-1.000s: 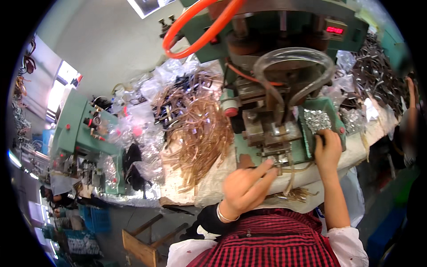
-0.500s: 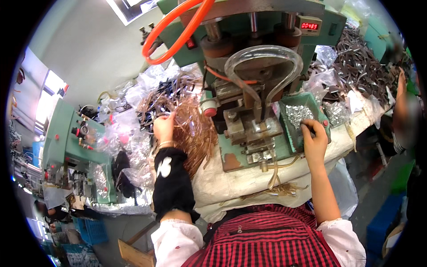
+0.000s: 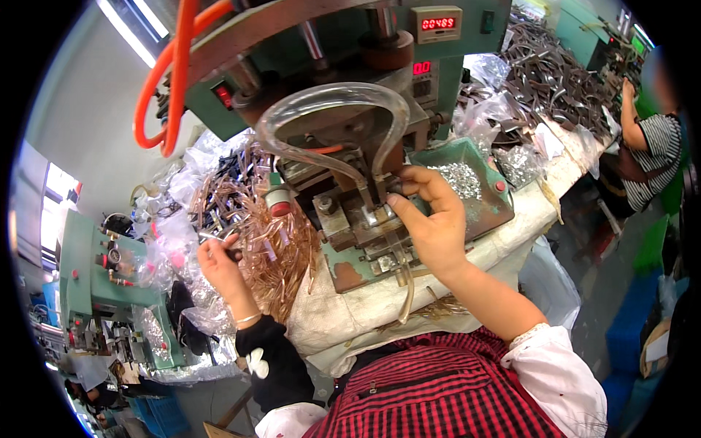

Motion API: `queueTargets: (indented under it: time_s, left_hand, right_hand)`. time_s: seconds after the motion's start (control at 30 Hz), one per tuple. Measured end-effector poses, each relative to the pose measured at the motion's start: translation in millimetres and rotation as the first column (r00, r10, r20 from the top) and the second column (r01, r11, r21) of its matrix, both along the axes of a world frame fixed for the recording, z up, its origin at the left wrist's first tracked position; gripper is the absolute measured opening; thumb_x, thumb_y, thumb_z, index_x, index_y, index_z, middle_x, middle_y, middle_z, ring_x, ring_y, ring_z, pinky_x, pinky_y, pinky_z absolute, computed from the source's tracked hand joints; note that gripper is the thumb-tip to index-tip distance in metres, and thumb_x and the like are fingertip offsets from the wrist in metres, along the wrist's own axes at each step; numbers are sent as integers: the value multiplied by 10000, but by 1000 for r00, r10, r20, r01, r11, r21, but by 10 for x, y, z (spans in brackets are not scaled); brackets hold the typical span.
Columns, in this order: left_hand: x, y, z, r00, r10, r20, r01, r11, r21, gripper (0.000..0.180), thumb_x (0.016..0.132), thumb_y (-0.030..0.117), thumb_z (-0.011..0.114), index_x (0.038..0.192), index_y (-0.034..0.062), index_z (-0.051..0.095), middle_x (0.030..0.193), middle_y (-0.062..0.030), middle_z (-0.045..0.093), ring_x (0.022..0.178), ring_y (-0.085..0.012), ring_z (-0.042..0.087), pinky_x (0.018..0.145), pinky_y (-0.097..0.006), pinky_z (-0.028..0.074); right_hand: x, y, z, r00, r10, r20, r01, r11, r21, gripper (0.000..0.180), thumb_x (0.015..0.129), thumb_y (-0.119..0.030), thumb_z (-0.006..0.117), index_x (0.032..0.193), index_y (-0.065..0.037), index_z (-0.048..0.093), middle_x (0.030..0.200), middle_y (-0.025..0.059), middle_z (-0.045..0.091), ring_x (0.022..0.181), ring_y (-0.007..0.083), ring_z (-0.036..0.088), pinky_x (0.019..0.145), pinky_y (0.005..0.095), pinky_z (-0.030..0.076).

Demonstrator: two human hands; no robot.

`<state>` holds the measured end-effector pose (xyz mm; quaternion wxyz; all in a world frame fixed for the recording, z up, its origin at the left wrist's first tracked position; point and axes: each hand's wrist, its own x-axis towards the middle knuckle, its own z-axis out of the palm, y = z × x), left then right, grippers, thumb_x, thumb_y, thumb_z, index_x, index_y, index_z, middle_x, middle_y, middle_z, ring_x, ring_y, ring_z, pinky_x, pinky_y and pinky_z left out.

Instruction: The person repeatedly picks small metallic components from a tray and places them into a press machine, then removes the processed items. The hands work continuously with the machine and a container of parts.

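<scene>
My right hand (image 3: 442, 230) is at the green press (image 3: 339, 252), thumb and forefinger closed together beside the metal die (image 3: 380, 215). Whatever small piece it pinches is hidden by the fingers. A translucent brownish strip (image 3: 400, 274) runs out of the front of the die and hangs over the cloth edge. My left hand (image 3: 223, 270) is raised at the left side of a heap of brown translucent strips (image 3: 274, 255). Its fingers are curled around something thin, part shiny and part dark, too small to make out. A clear looped tube (image 3: 336, 95) arches above the die.
A green tray (image 3: 504, 212) of small silver metal pieces (image 3: 460, 179) sits right of the die. Dark curved parts (image 3: 548, 80) are heaped at the back right, near a person in a striped top (image 3: 653, 153). An orange hose (image 3: 177, 80) hangs at upper left. Plastic bags (image 3: 171, 241) lie left.
My right hand has gone from the metal pieces in the tray to the die. My left hand has shifted off the strip heap's top to its left side. The view has turned.
</scene>
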<state>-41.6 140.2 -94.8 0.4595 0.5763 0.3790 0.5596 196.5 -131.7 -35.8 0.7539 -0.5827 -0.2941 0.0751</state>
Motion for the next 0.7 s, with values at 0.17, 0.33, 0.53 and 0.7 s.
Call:
queueTargets:
  time_s: [0.17,0.33,0.53,0.7]
  left_hand:
    - [57,-736,631,934,-320,158,350,910,-222,311,1011,123,625,1303,49,547,893,-25,662,724,-82,573,644,-195,460]
    - [296,-1651,984,813,-522,258,577,778,-249,431,901,25,694,1297,-33,532,884,-64,654,798,-112,607,764,-201,464]
    - [488,-1942,1249,824,-560,85,563,826,-28,283,1030,214,592,1195,-11,546,766,-59,612,634,-87,478,599,-208,364]
    - [910,-1779,1613,970,-98,-221,216,756,618,267,1093,155,447,1182,-41,605,957,-118,716,810,-119,629,693,-203,456]
  right_hand:
    - [-15,17,134,965,135,-226,-119,989,86,389,880,22,707,1252,26,592,1029,67,696,955,100,638,875,247,499]
    - [-128,73,253,936,189,-296,-168,981,96,391,877,34,671,1253,29,563,917,28,684,873,66,610,793,219,471]
    - [-96,32,292,950,195,-245,-185,981,66,425,875,16,676,1277,27,538,953,29,682,891,72,601,837,220,468]
    - [-142,16,182,877,224,-425,-185,974,130,435,886,-2,699,1286,27,528,952,27,668,861,72,589,785,213,468]
